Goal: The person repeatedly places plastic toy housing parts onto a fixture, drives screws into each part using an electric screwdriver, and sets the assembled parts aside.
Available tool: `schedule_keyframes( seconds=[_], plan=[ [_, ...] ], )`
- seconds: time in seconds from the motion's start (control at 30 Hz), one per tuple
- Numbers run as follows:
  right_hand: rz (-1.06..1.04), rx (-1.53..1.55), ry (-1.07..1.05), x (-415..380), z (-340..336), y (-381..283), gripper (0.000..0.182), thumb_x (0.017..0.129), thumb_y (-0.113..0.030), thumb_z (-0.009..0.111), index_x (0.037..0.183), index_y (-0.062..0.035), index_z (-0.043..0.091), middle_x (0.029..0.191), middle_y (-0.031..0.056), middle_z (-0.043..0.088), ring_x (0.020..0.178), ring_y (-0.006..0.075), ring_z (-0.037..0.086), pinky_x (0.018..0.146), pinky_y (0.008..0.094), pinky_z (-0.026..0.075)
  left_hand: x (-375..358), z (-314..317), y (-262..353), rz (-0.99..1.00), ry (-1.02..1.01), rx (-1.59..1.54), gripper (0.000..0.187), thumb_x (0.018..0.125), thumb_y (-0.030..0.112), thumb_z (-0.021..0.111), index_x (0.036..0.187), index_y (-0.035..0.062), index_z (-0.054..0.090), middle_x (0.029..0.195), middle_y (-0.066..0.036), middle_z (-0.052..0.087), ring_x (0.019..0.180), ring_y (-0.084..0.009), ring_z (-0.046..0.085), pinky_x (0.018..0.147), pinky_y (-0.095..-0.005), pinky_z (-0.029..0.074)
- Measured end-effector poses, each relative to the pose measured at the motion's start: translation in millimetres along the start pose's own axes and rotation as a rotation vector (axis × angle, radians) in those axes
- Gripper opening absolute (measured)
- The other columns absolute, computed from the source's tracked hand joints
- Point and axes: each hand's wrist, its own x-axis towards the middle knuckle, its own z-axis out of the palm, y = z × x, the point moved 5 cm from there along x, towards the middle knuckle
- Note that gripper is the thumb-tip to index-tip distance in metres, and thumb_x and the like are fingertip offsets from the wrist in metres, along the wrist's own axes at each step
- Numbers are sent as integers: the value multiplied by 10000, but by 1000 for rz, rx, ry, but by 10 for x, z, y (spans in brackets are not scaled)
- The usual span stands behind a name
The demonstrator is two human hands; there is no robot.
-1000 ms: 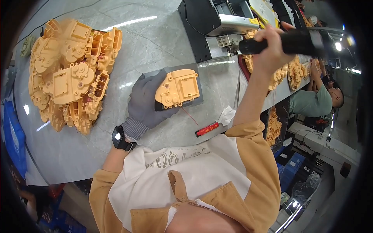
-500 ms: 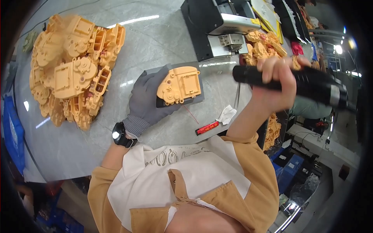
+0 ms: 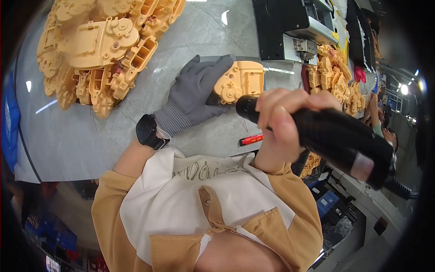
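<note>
My gloved left hand (image 3: pixel 195 90) grips the near side of an orange plastic housing (image 3: pixel 247 77), which shows round bosses and a squared recess. A dark block under the housing is mostly hidden by the glove. My bare right hand (image 3: pixel 283 120) is wrapped round a thick black electric screwdriver (image 3: pixel 346 140) with a cable at its rear. The tool lies slantwise, its front end beside the housing's lower edge from this view. Its bit does not show, so contact with the housing cannot be made out.
Many similar housings (image 3: pixel 99 45) are heaped on the grey table (image 3: pixel 77 140) at left. A black and silver machine (image 3: pixel 290 31) stands at the back, with another pile of orange parts (image 3: pixel 333 77) right of it. A red lettered stick (image 3: pixel 251 139) lies near my body.
The screwdriver has come down and left toward the housing in my right hand. My left hand still grips the housing. The view has shifted, and the white scrap is now out of sight.
</note>
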Motion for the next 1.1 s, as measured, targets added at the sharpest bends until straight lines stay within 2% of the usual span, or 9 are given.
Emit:
schedule_keyframes(
  seconds=[0.23, 0.33, 0.63, 0.73, 0.8, 0.87, 0.93, 1.03, 1.1],
  plan=[
    [20, -86, -44, -46, 27, 112, 384, 743, 16, 560, 1029, -99, 330, 601, 67, 470, 441, 174, 449, 482, 338, 408, 5, -11, -1, 15, 9, -18, 876, 585, 312, 757, 1327, 115, 335, 1127, -68, 523, 1094, -229, 456, 1036, -433, 275],
    [-133, 39, -106, -61, 74, 137, 450, 711, 167, 575, 1018, -47, 327, 670, 101, 512, 515, 158, 495, 494, 284, 413, 16, -19, 2, 25, 23, -30, 876, 572, 307, 756, 1319, 110, 343, 1126, -66, 523, 1089, -228, 458, 1035, -433, 276],
    [6, -73, -174, -9, 95, 67, 469, 693, 163, 591, 1028, -42, 334, 645, 74, 503, 525, 152, 509, 517, 289, 427, 35, -10, -17, -35, -31, -8, 886, 568, 312, 760, 1315, 93, 338, 1152, -74, 514, 1074, -239, 475, 1029, -452, 279],
    [-119, 72, -10, -34, -275, -74, 334, 758, 33, 588, 982, -97, 377, 626, 61, 476, 530, 153, 456, 536, 360, 412, 35, 24, -26, 27, 11, 15, 893, 573, 328, 761, 1318, 92, 330, 1150, -87, 515, 1066, -259, 480, 1032, -459, 274],
    [-160, 140, 98, 255, -876, -165, 259, 742, 52, 545, 948, -51, 425, 589, 48, 460, 509, 139, 462, 524, 345, 420, 37, -3, 3, 9, -20, 47, 884, 585, 343, 758, 1317, 90, 331, 1137, -106, 517, 1062, -275, 482, 1027, -469, 279],
    [-207, 109, 400, 663, -1346, -224, 225, 734, 61, 497, 945, -1, 448, 582, 58, 478, 479, 144, 475, 523, 317, 442, 20, 26, -23, -46, -29, 17, 910, 542, 315, 809, 1309, 127, 356, 1215, -88, 482, 1133, -295, 436, 1030, -421, 298],
    [-286, -282, 529, 888, -1316, -186, 317, 706, 67, 563, 982, 6, 420, 569, 75, 541, 488, 134, 513, 669, 275, 456, 43, 21, 14, -87, -57, 20, 904, 546, 296, 807, 1309, 123, 354, 1218, -85, 482, 1136, -302, 433, 1035, -416, 295],
    [-248, -323, 447, 913, -1352, 153, 399, 694, 98, 570, 1038, 3, 390, 557, 57, 529, 454, 132, 496, 478, 277, 452, 49, 25, -6, -117, -90, 37, 893, 549, 277, 804, 1306, 117, 358, 1219, -88, 481, 1140, -294, 433, 1042, -415, 284],
    [-195, -248, 464, 777, -1312, 128, 410, 691, 103, 574, 1042, -5, 392, 565, 53, 524, 449, 131, 492, 474, 274, 445, 51, 40, -15, -116, -99, 26, 905, 544, 283, 803, 1310, 111, 353, 1222, -91, 481, 1152, -287, 426, 1045, -419, 277]
  ],
)
